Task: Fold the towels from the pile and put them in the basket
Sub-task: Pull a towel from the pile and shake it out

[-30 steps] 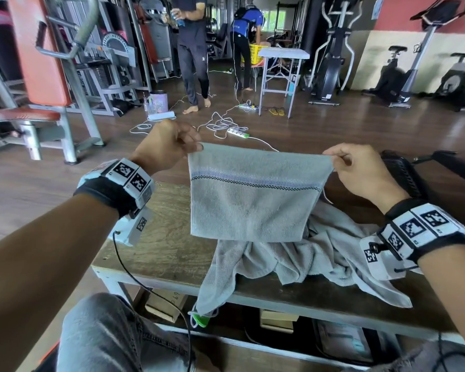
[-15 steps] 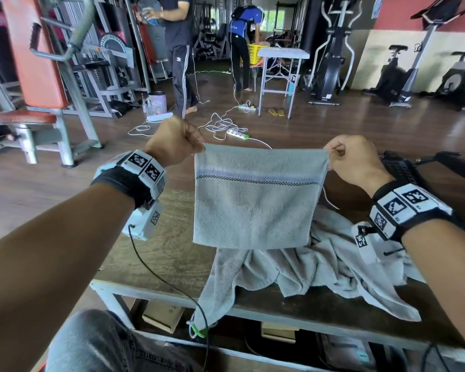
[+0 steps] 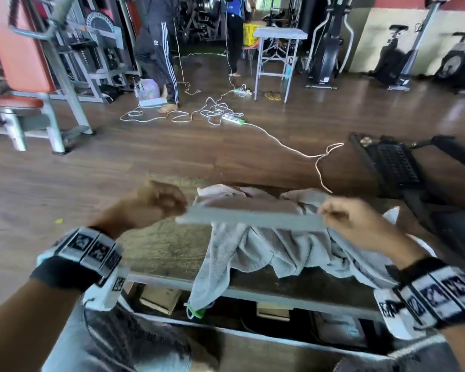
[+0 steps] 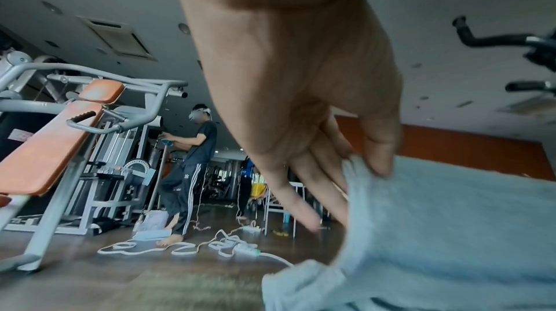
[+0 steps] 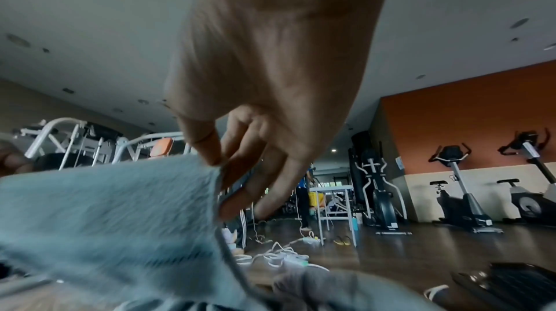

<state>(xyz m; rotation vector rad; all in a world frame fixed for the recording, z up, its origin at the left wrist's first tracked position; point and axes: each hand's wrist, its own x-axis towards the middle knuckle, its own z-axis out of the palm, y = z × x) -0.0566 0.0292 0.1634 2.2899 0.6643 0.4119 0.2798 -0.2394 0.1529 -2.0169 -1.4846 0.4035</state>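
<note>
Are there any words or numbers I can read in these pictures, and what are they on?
No words or numbers read clearly.
Logo on the striped track pants: a mark, too small to read.
Cardboard box under the bench: print too blurred.
Wristband squares: coded patterns, not words.

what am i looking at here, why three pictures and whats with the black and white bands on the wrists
No machine here: a person is folding towels, wearing three cameras. The wide picture comes from the head; the other two look along each wrist, where the patterned bands sit. The left hand and right hand each pinch one end of a grey towel, stretched between them over a wooden bench. In the wrist views each grip is thumb against fingers on the cloth edge. A pile of unfolded towels lies on the bench. It is blurred by motion.
</note>
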